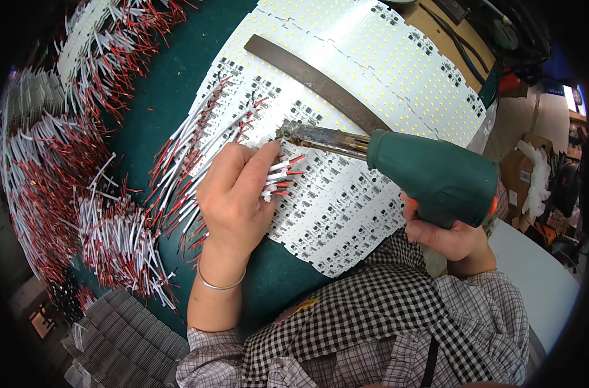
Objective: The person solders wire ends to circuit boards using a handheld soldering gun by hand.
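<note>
My left hand [235, 187] is closed round several short white wires [279, 176] with red and black ends. Its fingertips rest over the white LED circuit board panel [336, 207]. In my right hand [446, 238] is the handle of a green soldering gun [436, 174], and its long metal nozzle meets the board beside my left fingertips. The exact contact at the tip is too small to make out. Left of that hand, rows of red and white wires [194, 139] stick out from the board's edge.
A curved brown metal strip [317, 81] lies across the panel. Large heaps of red and white wires [55, 187] cover the left side of the green table mat [145, 132]. Stacked grey strips [123, 336] sit at lower left. A cardboard box [524, 171] stands far right.
</note>
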### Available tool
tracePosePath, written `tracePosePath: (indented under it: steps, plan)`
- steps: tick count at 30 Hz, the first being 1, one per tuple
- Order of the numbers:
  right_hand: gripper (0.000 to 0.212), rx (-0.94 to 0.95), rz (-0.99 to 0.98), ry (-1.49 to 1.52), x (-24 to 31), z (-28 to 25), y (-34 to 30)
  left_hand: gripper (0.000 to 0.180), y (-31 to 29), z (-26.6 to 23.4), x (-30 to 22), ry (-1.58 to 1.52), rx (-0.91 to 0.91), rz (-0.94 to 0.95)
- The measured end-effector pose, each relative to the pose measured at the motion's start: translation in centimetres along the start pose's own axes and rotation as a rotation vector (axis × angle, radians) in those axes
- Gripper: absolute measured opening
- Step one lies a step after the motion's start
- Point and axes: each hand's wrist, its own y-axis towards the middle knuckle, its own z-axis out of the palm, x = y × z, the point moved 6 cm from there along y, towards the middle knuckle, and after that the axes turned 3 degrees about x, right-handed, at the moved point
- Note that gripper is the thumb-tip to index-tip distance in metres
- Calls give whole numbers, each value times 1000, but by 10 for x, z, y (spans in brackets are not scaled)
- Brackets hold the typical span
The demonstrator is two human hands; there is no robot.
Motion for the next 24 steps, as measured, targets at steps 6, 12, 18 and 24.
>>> tracePosePath:
  steps: [6,12,18,24]
  plan:
    - [28,38,-80,-76,5,-1,4,42,3,0,-1,-19,-4,7]
    - [30,-32,29,24,1,-1,3,42,3,1,-2,-5,10,-9]
    - [35,-24,-12,-22,-2,-1,-1,47,3,-1,-2,23,33,-60]
    - [55,-228,-43,351,0,-5,0,43,4,1,-2,19,30,-24]
